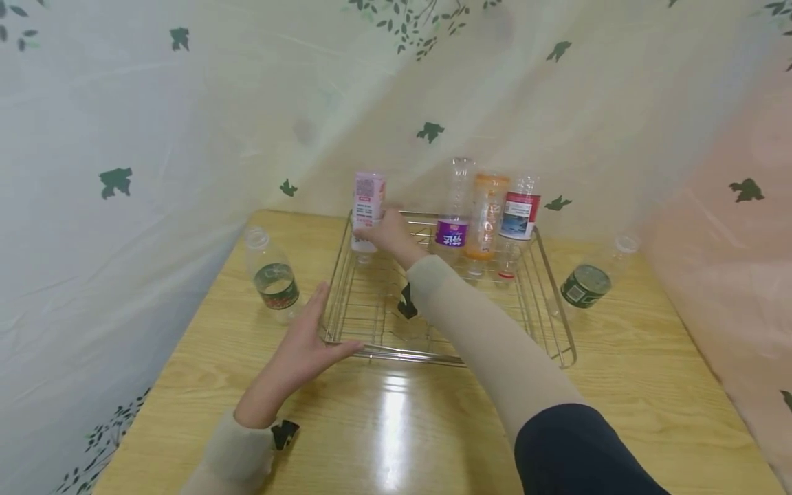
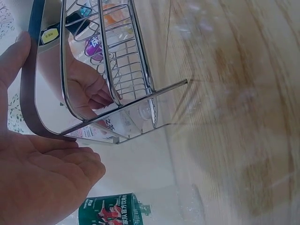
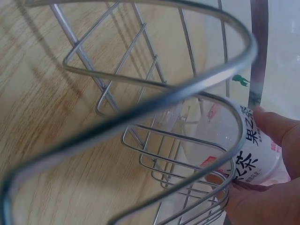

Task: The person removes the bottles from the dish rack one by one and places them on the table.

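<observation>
At the shiny wire rack (image 1: 402, 355), right fingers (image 1: 375, 235) grip an inverted plastic bottle (image 1: 368, 199).

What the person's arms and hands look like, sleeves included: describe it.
The left hand and right hand are ungloved. Beige sleeves reach both wrists; dark navy fabric shows higher up on the right. A small black piece shows by each cuff.

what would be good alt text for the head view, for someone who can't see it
A person's right hand grips a pink-and-white bottle at the back left of a wire rack on a wooden table, the left hand at the rack's front left corner. Three more bottles stand at the back right; two green-labelled bottles flank the rack.
</observation>
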The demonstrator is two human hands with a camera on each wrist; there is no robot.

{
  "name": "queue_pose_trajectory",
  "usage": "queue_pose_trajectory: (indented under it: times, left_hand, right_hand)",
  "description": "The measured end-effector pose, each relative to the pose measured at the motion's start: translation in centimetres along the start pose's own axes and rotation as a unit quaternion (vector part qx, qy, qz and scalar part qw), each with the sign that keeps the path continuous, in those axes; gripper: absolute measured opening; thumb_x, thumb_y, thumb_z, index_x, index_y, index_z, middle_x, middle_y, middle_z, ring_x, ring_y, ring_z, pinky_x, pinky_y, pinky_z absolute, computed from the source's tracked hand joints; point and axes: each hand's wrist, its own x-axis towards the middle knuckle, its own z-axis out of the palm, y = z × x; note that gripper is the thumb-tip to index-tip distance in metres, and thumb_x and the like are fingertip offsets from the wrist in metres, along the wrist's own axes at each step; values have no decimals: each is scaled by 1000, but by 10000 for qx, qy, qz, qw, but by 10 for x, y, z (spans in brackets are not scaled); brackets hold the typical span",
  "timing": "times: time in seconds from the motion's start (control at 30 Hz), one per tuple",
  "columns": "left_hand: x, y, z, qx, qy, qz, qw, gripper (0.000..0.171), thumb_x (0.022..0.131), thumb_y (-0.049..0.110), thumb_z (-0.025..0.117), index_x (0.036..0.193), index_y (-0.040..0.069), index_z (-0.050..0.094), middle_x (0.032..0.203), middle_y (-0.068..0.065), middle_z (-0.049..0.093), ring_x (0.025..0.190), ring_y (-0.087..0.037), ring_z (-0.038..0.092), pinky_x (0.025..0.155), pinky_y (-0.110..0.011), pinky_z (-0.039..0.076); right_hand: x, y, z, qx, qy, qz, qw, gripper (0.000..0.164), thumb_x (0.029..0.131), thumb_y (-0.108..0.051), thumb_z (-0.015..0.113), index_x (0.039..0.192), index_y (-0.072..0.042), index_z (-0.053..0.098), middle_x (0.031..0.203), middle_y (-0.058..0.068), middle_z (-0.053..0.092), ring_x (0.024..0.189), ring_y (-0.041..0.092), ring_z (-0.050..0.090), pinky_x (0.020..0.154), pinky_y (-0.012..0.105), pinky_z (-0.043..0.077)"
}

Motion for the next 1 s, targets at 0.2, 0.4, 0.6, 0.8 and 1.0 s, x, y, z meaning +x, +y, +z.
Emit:
queue_pose_trajectory:
  times: [0.2,0.4,0.6,0.8,1.0]
  left_hand:
    - [0,2,2,32,-42,-41,10000,126,75,53,88,161,-1,12,165,-22,15,150,-38,16,120,-53,18]
    - [0,2,1,74,-48,-67,9999,126,76,53,87,161,0,12,165,-22,15,150,-38,16,120,-53,18]
    - [0,2,1,120,-58,-59,9999,126,76,53,87,162,0,12,165,-22,14,150,-38,16,120,-53,18]
    - [-1,2,2,124,-74,-76,9999,125,76,52,87,161,-1,11,165,-23,14,150,-39,16,120,-54,18]
    - [-2,1,0,166,-44,-38,9998,126,77,54,86,161,-1,11,165,-23,14,150,-40,15,120,-55,18]
  right_hand:
    - [-4,2,-5,66,117,-150,9998,49,88,-19,83,129,-4,62,115,12,69,98,24,69,86,37,59]
    - [-9,-1,-11,83,137,-349,9993,51,90,-23,81,131,-3,60,117,12,68,99,23,68,85,37,59]
    - [-15,-5,-14,91,216,-392,9990,52,89,-27,82,130,-4,60,115,10,68,97,21,68,83,35,59]
    - [-21,-8,-22,103,245,-486,9985,54,87,-28,83,129,-4,60,113,9,68,95,19,68,80,33,60]
    - [-32,-18,-34,202,220,-693,9972,57,88,-29,83,131,-4,57,115,8,67,98,19,67,81,32,59]
